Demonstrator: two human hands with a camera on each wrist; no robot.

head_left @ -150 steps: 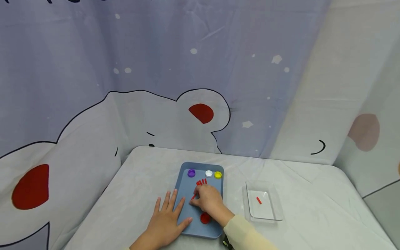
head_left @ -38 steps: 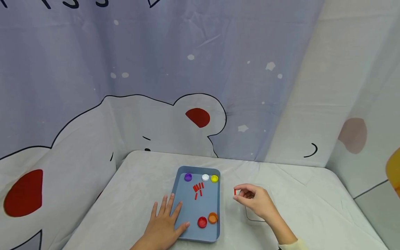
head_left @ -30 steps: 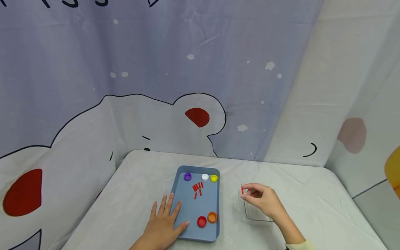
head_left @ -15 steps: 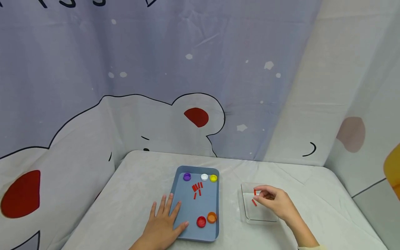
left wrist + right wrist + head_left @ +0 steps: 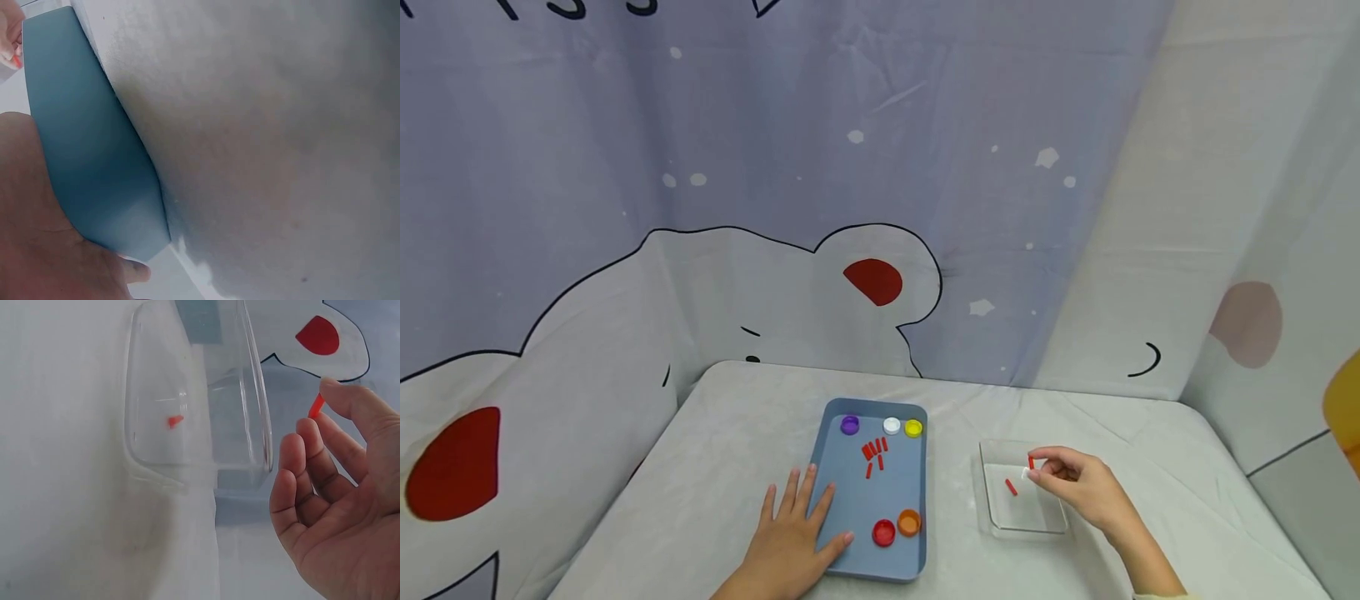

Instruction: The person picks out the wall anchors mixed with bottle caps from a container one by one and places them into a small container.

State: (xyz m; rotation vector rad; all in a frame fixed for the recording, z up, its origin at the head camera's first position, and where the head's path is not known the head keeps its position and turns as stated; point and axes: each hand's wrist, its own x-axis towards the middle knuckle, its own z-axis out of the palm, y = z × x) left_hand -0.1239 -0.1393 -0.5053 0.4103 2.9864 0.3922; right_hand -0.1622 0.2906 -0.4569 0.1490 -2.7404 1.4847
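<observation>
Since the earliest head frame, the right hand is no longer reaching down into the blue tray; it is now hovering to the right of the tray, over the far right part of the clear box. The left hand is keeping much the same place at the tray's left edge.

In the head view, the right hand is pinching a red stick between thumb and finger, holding it nearly upright. A second red stick is lying inside the box, to the right of the tray. The left hand is resting over the tray's near left rim, grasping nothing, its fingers straight and spread. Several more red sticks are lying loosely grouped in the tray's far half. Beyond them, a purple cap is sitting in the tray's far left corner, and a white cap and a yellow cap are sitting side by side towards its far right corner. A red cap and an orange cap are sitting together in the tray's near right part. A white cloth is spreading under the tray, and a printed curtain is hanging beyond it.

In the left wrist view, the left hand is lying along the tray's edge; the right hand is showing past the tray's far end with its stick.

In the right wrist view, the pinched stick is slanting between the fingertips beside the box, and the stick inside is looking blurred.
</observation>
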